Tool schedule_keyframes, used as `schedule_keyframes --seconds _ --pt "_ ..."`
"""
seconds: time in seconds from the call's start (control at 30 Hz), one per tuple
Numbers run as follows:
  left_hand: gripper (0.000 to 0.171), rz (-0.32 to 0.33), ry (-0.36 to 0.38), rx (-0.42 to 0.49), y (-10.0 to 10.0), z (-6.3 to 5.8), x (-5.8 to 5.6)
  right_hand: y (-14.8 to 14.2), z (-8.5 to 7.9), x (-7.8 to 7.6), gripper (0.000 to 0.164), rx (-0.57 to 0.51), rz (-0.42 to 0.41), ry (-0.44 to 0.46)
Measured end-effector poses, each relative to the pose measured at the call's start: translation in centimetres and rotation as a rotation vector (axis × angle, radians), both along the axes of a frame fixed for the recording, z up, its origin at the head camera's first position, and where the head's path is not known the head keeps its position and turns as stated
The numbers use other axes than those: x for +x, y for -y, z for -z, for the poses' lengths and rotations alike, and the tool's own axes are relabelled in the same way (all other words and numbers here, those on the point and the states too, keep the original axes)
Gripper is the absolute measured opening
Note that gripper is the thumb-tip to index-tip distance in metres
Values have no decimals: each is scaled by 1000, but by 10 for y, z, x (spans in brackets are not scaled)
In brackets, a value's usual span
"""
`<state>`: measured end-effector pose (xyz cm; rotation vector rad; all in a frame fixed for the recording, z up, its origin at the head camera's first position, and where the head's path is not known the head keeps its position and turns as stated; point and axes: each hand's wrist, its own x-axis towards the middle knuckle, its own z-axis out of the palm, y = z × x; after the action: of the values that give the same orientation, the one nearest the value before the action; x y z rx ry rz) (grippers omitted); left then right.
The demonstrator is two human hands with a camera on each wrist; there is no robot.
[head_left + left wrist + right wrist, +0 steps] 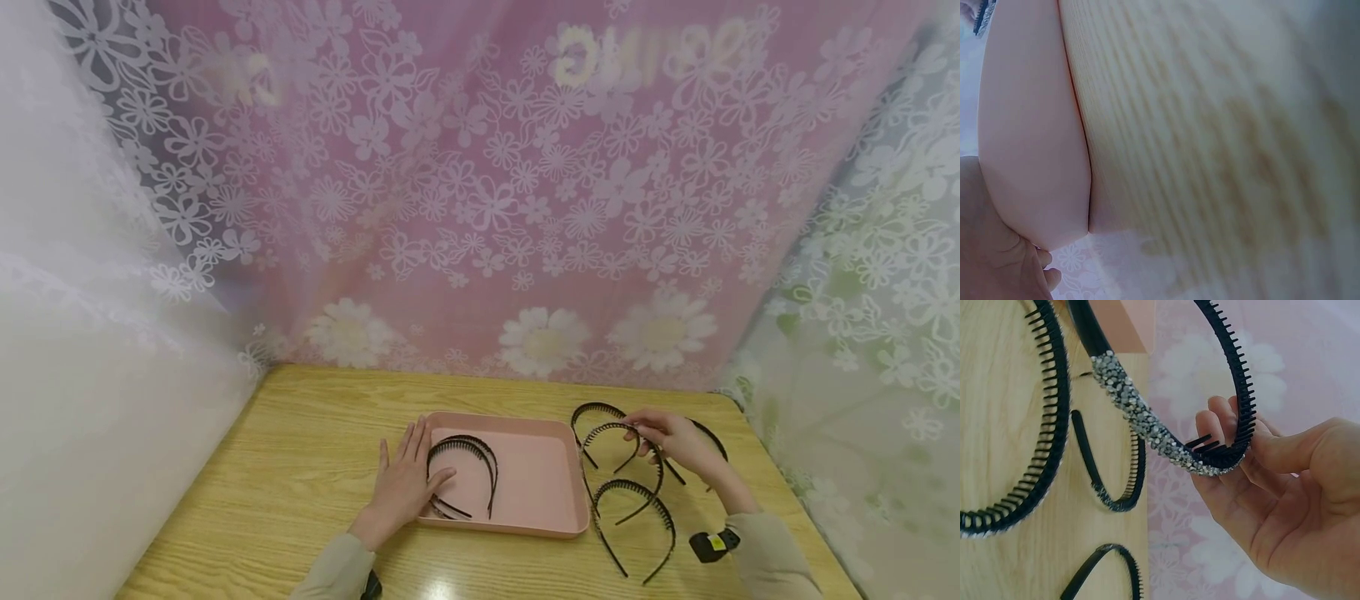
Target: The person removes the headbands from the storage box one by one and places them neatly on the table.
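1 glittery headband point(1147, 428) is pinched between thumb and fingers of the right hand point(678, 442), above the right part of the desk point(322, 433); the grip sits on its curved top, so its long axis runs from the fingers back towards the person, free ends foremost; the pink tray point(532, 475) lies directly left of it, and that sideways offset looks the relation to mind; the right forearm comes in from the lower right, the hand reaching left and away; at least 3 loose headbands point(633, 483) lie around and below it; the left hand point(405, 483) lies with straight fingers over the tray's left rim, thumb spread beside 2 nested headbands point(491, 471); whether it touches them, I cannot tell.
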<state>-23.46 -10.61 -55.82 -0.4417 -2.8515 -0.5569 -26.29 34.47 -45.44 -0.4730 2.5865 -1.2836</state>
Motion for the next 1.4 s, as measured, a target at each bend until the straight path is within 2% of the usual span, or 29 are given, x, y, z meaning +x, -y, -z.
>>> schedule_keyframes --seconds 0.3,0.7,1.03,1.23,1.4 --pt "86 -18 42 -15 -1 -5 1 -16 6 5 37 -15 33 21" --pt "88 7 -17 21 0 4 -1 -51 17 10 37 -33 33 64" --pt "85 -11 47 7 -2 -6 2 -76 21 18 40 -23 40 80" --pt "85 -15 39 -11 -2 -6 1 -92 28 21 41 -4 73 80" --pt "85 -16 36 -13 -2 -6 1 -103 30 25 41 -13 95 119"
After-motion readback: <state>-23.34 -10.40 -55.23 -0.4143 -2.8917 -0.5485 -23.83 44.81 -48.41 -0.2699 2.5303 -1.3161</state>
